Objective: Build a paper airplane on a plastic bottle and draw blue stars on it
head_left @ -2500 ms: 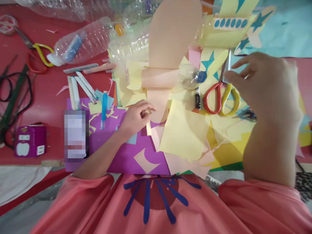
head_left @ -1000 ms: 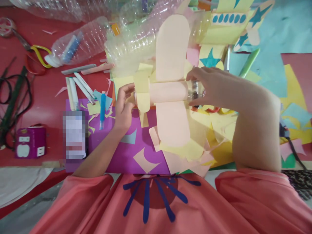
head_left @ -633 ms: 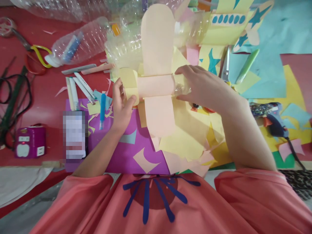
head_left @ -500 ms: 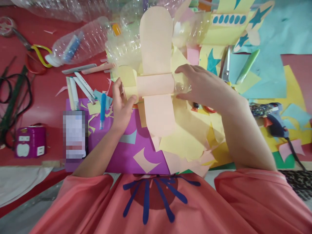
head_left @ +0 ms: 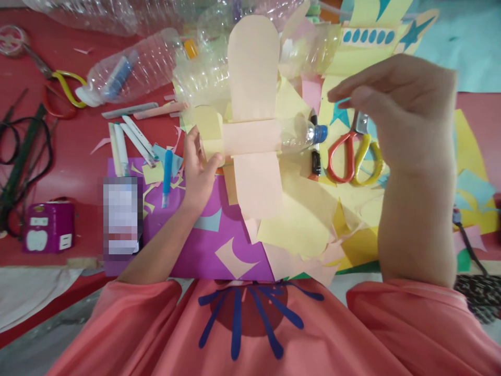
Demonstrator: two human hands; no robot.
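Observation:
A clear plastic bottle with a blue cap lies crosswise in front of me, wrapped in a pale pink paper band. Rounded pale paper wings stick out from the band, one away from me and one toward me. My left hand is closed on the bottle's left end, where pale yellow paper pieces are attached. Raised to the right, apart from the bottle, my right hand has its fingers loosely stretched with nothing visible in them. Beneath it are scissors with red and yellow handles.
Several clear bottles lie along the back. Markers, a phone and a purple box-shaped adapter are at left, with more scissors. Paper scraps cover the middle. A black pen lies by the cap.
My right hand has let go of the bottle's capped end and moved up and right, uncovering the blue cap, the black pen and the scissors' handles. My left hand keeps its hold.

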